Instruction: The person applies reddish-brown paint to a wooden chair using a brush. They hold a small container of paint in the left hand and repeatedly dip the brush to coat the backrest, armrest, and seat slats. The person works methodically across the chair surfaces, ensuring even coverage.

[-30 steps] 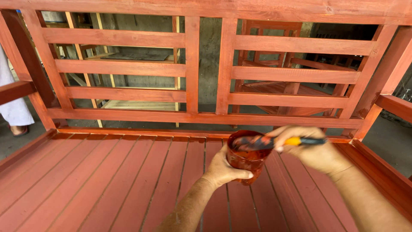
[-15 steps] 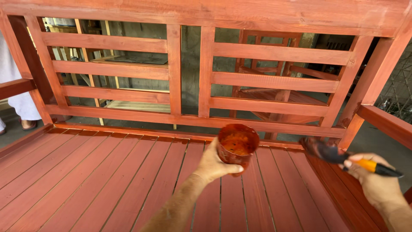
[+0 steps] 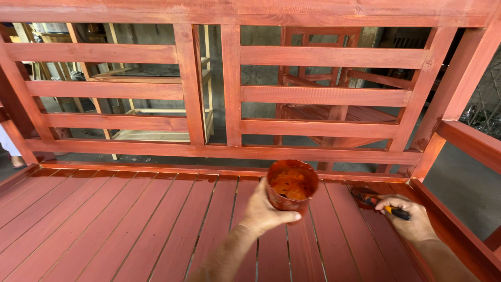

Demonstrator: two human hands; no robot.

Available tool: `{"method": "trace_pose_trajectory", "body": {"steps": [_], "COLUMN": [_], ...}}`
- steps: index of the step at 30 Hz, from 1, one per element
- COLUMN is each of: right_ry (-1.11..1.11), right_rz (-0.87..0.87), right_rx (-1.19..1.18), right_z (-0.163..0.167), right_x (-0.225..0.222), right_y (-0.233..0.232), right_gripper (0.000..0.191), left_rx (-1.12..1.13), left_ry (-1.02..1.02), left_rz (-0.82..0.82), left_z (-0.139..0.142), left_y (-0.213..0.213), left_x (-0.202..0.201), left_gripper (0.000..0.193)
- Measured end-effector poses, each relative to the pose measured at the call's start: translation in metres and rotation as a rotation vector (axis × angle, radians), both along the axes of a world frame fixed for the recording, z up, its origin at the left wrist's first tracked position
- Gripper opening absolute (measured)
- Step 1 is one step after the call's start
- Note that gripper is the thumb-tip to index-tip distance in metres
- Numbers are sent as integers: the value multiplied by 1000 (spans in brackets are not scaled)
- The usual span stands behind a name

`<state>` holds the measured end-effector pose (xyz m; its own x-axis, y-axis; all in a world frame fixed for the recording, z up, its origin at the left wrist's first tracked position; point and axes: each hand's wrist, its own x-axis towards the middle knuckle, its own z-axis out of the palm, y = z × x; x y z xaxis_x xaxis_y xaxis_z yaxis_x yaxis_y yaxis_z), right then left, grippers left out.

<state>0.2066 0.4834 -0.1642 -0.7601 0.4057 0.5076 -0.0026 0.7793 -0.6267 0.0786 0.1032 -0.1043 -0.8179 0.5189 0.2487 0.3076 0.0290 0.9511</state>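
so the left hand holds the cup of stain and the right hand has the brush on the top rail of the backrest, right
Not quite. The left hand does hold the cup of stain, but the right hand has the brush down on the seat slats at the right corner, as the head view shows.

The cup (image 3: pixel 290 185) is sitting in the left hand (image 3: pixel 265 211) above the bench seat slats (image 3: pixel 130 224). To its right, the right hand (image 3: pixel 409 222) is pressing a brush (image 3: pixel 377 202) onto the seat's far right corner, before the backrest rails (image 3: pixel 329 94) and beside the armrest (image 3: pixel 469 143).
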Motion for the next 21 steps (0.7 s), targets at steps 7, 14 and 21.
{"method": "trace_pose_trajectory", "body": {"steps": [7,14,21], "right_ry": [-157,-421,-519], "right_rz": [-134,-275,-181], "right_rx": [-18,-21,-144], "right_z": [14,41,62], "right_x": [-40,-49,-25], "right_y": [-7,-11,0], "right_gripper": [17,13,19], "left_rx": [-90,-133,-145], "left_ry": [141,91,113], "left_rz": [14,-66,-59], "left_z": [-2,6,6], "left_y": [63,77,78], "left_x": [12,24,42], "left_gripper": [112,122,121]}}
